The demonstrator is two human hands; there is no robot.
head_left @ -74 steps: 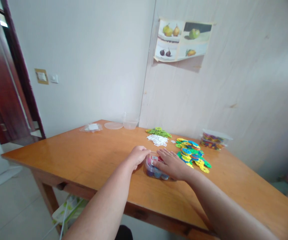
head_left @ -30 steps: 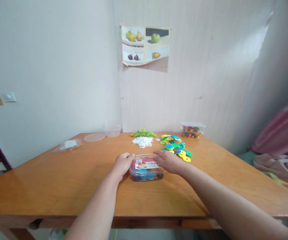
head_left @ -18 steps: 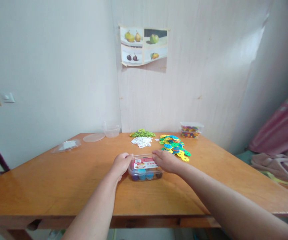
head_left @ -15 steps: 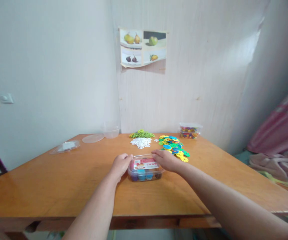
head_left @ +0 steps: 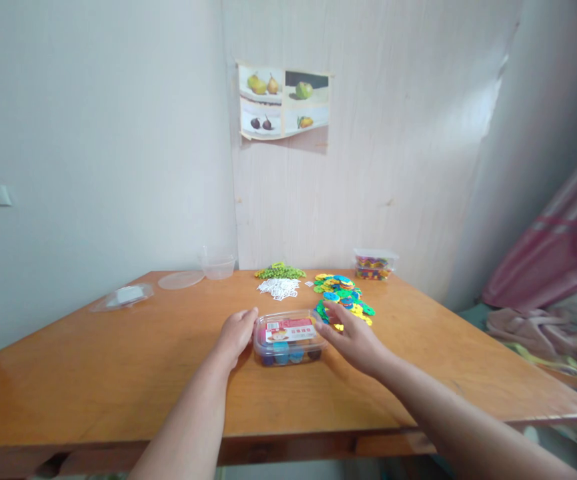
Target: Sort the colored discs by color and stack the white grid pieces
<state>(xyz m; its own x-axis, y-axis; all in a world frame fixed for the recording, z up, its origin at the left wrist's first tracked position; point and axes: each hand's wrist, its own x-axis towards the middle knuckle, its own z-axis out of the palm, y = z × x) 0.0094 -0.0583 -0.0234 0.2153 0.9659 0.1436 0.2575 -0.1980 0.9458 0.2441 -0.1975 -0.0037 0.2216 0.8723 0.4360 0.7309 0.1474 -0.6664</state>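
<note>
A small clear plastic box with a red and white label on its lid (head_left: 289,339) is sitting near the front middle of the orange-brown wooden table (head_left: 118,373), with dark blue and purple pieces showing through its walls. The left hand (head_left: 237,333) is resting flat against the box's left end, fingers together and lying along that side, touching it. The right hand (head_left: 352,339) is lying just off the box's right end, fingers spread and loosely curved, fingertips (head_left: 321,327) touching or nearly touching the lid's right corner; whether they are pressing on it cannot be told. Just behind the right hand, a heap of flat plastic discs in yellow, green and blue (head_left: 343,297) is lying scattered. Farther back, a small pile of white pieces (head_left: 278,288) is lying beside a pile of green pieces (head_left: 279,271).
</note>
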